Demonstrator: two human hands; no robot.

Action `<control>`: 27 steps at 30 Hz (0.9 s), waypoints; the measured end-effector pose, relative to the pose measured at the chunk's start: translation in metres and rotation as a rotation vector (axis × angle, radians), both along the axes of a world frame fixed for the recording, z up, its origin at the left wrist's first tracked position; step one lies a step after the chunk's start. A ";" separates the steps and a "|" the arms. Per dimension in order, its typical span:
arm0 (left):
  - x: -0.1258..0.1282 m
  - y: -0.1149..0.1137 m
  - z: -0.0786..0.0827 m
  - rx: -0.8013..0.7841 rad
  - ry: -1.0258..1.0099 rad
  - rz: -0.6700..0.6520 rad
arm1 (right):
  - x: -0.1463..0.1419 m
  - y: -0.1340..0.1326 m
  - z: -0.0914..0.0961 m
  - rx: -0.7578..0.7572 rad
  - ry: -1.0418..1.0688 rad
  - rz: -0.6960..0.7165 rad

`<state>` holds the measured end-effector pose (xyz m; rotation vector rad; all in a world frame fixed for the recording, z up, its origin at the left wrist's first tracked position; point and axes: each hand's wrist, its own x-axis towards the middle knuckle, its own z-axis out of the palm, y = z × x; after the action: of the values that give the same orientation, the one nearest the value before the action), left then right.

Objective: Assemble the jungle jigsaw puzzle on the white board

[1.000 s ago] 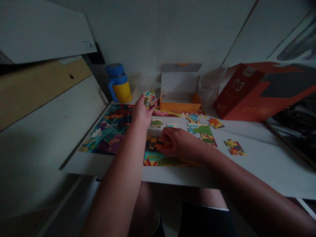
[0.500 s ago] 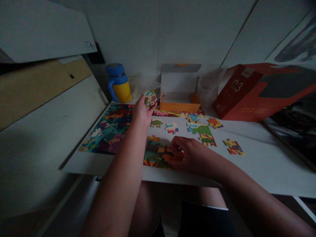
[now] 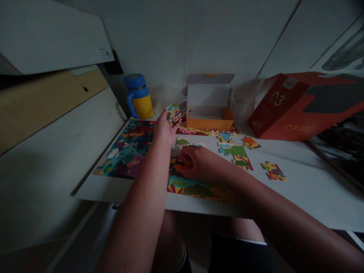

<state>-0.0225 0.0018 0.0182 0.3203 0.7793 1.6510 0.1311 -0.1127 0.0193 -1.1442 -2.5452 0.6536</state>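
Note:
My left hand (image 3: pixel 166 127) is closed around a small stack of jigsaw puzzle pieces (image 3: pixel 173 113), raised above the table's far part. Nearer to me, my right hand (image 3: pixel 193 161) bends its fingers over an orange-brown puzzle piece (image 3: pixel 182 165), low on the partly joined puzzle (image 3: pixel 196 189). Its fingertips are partly hidden. Just beyond that hand lie a loose green-and-white piece (image 3: pixel 182 142) and another that the hand partly covers. To the right is a joined green corner section (image 3: pixel 237 151).
A finished dark picture puzzle (image 3: pixel 119 155) lies at left. Behind stand a blue-and-yellow flask (image 3: pixel 139 98), an opened orange box (image 3: pixel 209 123) and a large red box (image 3: pixel 275 102). Loose pieces (image 3: pixel 274 170) lie at right; clear plastic wrap (image 3: pixel 243 100) sits between the boxes.
My right hand has moved left and slightly away from me, uncovering the near right part of the puzzle. The left hand keeps its stack almost still. The view has shifted slightly.

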 end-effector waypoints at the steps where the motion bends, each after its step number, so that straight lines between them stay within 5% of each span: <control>1: 0.000 0.000 0.000 0.006 0.000 -0.001 | 0.000 -0.004 0.000 -0.005 -0.006 0.012; 8: 0.000 -0.001 0.000 0.012 -0.004 -0.003 | 0.004 -0.023 0.008 -0.076 -0.014 0.090; 15: -0.002 -0.001 0.002 -0.006 -0.005 0.000 | 0.012 0.012 0.004 0.155 -0.051 -0.048; 27: -0.004 0.000 -0.002 0.012 0.002 -0.005 | 0.013 0.025 -0.016 0.156 -0.008 0.162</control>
<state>-0.0262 0.0019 0.0167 0.3315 0.7699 1.6518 0.1445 -0.0882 0.0032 -0.8986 -2.6619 0.4768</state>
